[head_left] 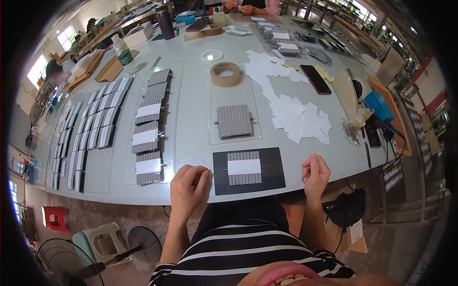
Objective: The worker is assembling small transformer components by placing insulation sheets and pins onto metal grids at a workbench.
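Note:
In front of me a black mat [274, 179] bears a block of grey ribbed strips [244, 179] with a white paper label [244, 167] across its middle. A thin wire sticks out on both sides of this block. My left hand [191, 187] is beside the mat's left edge, fingers curled in, with nothing visible in them. To the right of the mat, my right hand [315, 175] has thumb and fingers pinched together; anything between them is too small to make out. Farther back, a stack of bare grey strips [234, 121] lies on a clear sheet.
Labelled grey stacks [146, 138] stand in a column on the left, with several more rows [100, 114] beyond. Loose white labels [300, 119] spread at right, near a phone [315, 79]. A tape roll [225, 74], a bottle [124, 56] and a bundle of wires [351, 131] are also around.

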A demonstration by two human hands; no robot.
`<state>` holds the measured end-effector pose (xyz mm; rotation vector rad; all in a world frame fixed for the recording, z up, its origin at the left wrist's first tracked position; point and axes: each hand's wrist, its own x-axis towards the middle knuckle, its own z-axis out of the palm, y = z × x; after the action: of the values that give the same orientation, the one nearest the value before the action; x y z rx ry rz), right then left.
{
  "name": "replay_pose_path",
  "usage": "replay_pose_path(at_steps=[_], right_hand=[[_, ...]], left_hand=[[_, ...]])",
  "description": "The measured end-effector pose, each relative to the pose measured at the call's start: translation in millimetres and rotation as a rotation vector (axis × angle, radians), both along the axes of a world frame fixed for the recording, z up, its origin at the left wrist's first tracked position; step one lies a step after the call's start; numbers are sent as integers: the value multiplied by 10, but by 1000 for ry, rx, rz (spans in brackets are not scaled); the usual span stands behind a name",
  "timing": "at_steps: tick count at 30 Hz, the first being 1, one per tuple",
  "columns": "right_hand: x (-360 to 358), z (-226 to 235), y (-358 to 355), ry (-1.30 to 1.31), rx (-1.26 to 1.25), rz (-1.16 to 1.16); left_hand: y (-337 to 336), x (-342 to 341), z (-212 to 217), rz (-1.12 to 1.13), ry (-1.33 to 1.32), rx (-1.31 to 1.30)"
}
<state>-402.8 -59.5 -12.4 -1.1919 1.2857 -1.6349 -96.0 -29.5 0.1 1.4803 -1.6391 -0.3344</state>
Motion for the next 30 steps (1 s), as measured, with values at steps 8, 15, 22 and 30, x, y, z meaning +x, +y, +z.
replay_pose_path(at_steps=[8,15,22,30], right_hand=[[-12,-8,-6,5,-19,12],[0,2,-6,-21,-25,14],[-4,9,-6,-10,-19,26],[-11,-13,29,-35,-5,25]], left_hand=[[-7,-13,4,4,-32,-15],[-15,-16,-1,3,-50,-21],[-25,-10,-16,4,-66,-28],[4,-8,-16,-4,-64,-19]])
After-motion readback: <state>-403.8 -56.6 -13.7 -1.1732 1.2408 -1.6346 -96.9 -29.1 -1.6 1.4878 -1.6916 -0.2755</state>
